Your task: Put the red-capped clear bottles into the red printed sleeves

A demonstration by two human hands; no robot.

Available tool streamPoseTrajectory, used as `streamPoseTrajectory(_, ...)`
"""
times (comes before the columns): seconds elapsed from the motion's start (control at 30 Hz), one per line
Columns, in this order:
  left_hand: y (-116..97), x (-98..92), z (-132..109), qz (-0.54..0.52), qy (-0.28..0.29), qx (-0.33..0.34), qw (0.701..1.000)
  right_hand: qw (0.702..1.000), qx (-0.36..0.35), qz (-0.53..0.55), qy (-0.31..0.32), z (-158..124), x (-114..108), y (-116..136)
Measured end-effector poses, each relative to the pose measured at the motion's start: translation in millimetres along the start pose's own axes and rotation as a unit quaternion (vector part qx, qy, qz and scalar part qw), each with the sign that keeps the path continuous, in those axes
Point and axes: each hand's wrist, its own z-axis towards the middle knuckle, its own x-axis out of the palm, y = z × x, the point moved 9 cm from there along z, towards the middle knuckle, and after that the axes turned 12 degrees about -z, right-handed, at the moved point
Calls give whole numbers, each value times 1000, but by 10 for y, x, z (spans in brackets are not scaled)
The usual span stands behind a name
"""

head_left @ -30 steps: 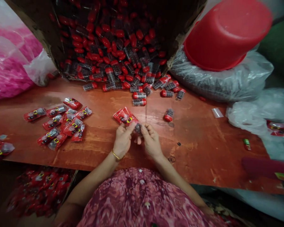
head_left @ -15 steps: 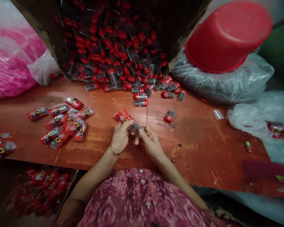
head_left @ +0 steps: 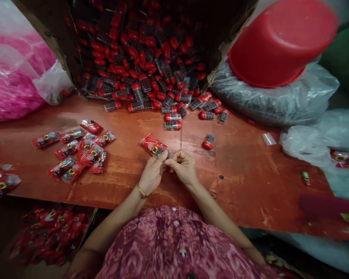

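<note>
In front of my body a red printed plastic packet [head_left: 150,143] with a dark filling slants between my two hands. My left hand [head_left: 152,172] is closed on it, thumb on top, and a bracelet circles that wrist. At the packet's lower right end, my right hand [head_left: 185,167] pinches the clear plastic edge between thumb and fingers. The fingers hide part of that end. A red-capped clear tube [head_left: 209,142] with dark contents lies to the right of my hands. Similar finished-looking red packets [head_left: 88,153] lie in a loose pile on the left.
A cardboard box [head_left: 221,58] on its side spills many red-capped tubes [head_left: 138,92] onto the wooden table [head_left: 250,201]. An upturned red tub [head_left: 282,42] rests on a plastic sack [head_left: 276,100]. Pink goods fill a bag [head_left: 17,77] at left. Below the table edge lie more packets [head_left: 49,232].
My right hand has closed into a tighter pinch at the packet's lower end. My left thumb has slid a little toward that end, covering more of the dark part.
</note>
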Motion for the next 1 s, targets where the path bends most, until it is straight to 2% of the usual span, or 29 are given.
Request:
streamPoseTrajectory(0.07, -68, -13, -20, 9, -10, 19, 1000, 996, -53, -43, -60, 18, -137, 45)
streamPoseTrajectory(0.13, -115, -1, -36, 42, -4, 28, 999, 984, -114, -99, -93, 2, -232, 127)
streamPoseTrajectory(0.23, -150, 8, -30, 78, 9, 35, 996, 957, -200, -198, -75, -67, -223, 303)
streamPoseTrajectory(0.3, -147, 8, -10, 97, 18, 30, 995, 937, -222, -257, -76, -118, -209, 397)
streamPoseTrajectory(0.37, -148, 34, 8, 135, 36, 27, 990, 935, -212, -275, -80, -146, -200, 433)
streamPoseTrajectory(0.43, -206, 78, 18, 176, 52, 55, 981, 954, -173, -237, -67, -150, -179, 388)
streamPoseTrajectory(0.53, -364, 90, 25, 174, 27, 123, 977, 985, -99, -140, -32, -152, -114, 241)
streamPoseTrajectory(0.6, -396, 67, 36, 147, 2, 133, 980, 992, -72, -96, -21, -170, -80, 190)
streamPoseTrajectory(0.87, -217, 51, -4, 136, 24, 88, 986, 997, -27, -9, -73, -185, -172, 178)
streamPoseTrajectory(1.0, -89, 53, -47, 85, 23, 21, 996, 996, -29, -29, -79, -143, -134, 130)
